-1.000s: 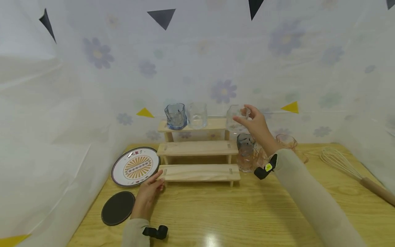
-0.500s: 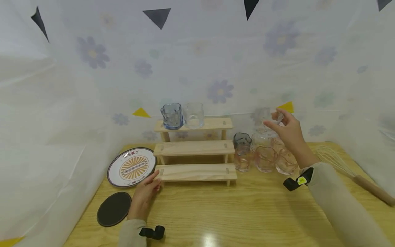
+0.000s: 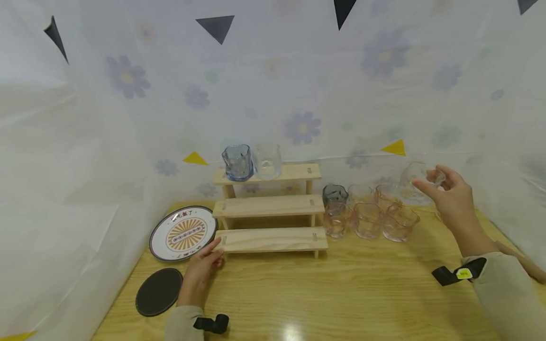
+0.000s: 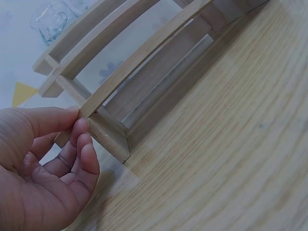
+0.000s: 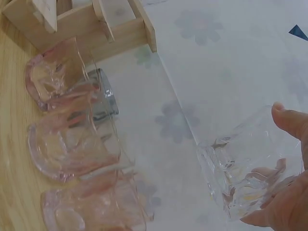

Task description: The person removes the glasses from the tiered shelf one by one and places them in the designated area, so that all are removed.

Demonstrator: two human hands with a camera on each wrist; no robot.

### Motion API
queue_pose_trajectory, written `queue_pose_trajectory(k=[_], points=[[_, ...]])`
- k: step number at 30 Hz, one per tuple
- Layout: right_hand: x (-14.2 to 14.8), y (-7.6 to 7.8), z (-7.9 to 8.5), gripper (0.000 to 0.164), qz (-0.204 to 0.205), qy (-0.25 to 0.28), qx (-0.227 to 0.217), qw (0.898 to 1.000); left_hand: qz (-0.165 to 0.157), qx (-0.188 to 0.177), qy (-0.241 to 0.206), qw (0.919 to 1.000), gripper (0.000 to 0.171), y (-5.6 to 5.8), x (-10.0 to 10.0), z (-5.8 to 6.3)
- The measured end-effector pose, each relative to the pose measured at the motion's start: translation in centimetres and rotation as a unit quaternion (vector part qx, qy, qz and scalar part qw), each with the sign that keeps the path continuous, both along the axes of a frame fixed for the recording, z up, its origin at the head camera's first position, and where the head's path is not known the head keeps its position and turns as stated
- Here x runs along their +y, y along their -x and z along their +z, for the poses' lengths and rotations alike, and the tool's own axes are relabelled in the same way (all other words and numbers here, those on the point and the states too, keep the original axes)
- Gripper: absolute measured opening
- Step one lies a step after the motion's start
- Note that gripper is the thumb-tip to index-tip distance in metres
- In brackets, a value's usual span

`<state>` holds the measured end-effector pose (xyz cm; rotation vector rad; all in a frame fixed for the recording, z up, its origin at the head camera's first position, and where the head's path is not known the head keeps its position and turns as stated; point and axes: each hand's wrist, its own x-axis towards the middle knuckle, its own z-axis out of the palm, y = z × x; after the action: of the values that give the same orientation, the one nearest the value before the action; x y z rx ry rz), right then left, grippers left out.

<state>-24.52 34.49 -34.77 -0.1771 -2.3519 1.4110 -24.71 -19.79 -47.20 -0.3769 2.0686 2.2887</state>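
My right hand (image 3: pixel 454 203) grips a clear glass cup (image 3: pixel 411 184) by its side, raised at the right beyond the other cups. In the right wrist view, the thumb and fingers wrap the wavy clear wall. Down at the left, my left hand (image 3: pixel 199 272) pinches the left end of the lowest board of a three-step wooden rack (image 3: pixel 273 240); the left wrist view shows thumb and forefinger on that corner. On the rack's top step stand a blue glass cup (image 3: pixel 238 163) and a clear cup (image 3: pixel 267 162), side by side.
Right of the rack, three pinkish cups (image 3: pixel 367 221) stand in front of a dark grey cup (image 3: pixel 334 194) and more cups behind. A patterned plate (image 3: pixel 183 233) and a black round coaster (image 3: pixel 159 291) lie left. A wooden handle (image 3: pixel 522 260) shows behind the right wrist.
My right hand has carried the clear cup rightward and down, from beside the rack's top step, past the row of cups. The left hand keeps its hold on the rack.
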Motion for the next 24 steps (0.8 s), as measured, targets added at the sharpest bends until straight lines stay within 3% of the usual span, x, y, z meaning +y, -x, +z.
queue_pose_trajectory(k=[9, 16, 22, 24], points=[[3.4, -2.2, -2.3, 0.082, -0.053, -0.012, -0.032, 0.998, 0.001, 0.002, 0.003, 1.0000, 0.049, 0.1, -0.1, -0.2], [4.8, -2.7, -5.0, 0.077, -0.074, 0.006, -0.041, 0.996, -0.003, 0.005, 0.009, 0.9999, 0.049, 0.0, -0.2, -0.3], [5.3, -3.0, -7.0, 0.036, -0.094, 0.036, -0.050, 0.994, 0.002, 0.007, 0.003, 1.0000, 0.049, 0.0, 0.0, -0.3], [5.4, -3.0, -7.6, 0.034, -0.100, 0.039, -0.045, 0.993, 0.001, 0.006, 0.002, 1.0000, 0.049, 0.0, 0.1, -0.2]])
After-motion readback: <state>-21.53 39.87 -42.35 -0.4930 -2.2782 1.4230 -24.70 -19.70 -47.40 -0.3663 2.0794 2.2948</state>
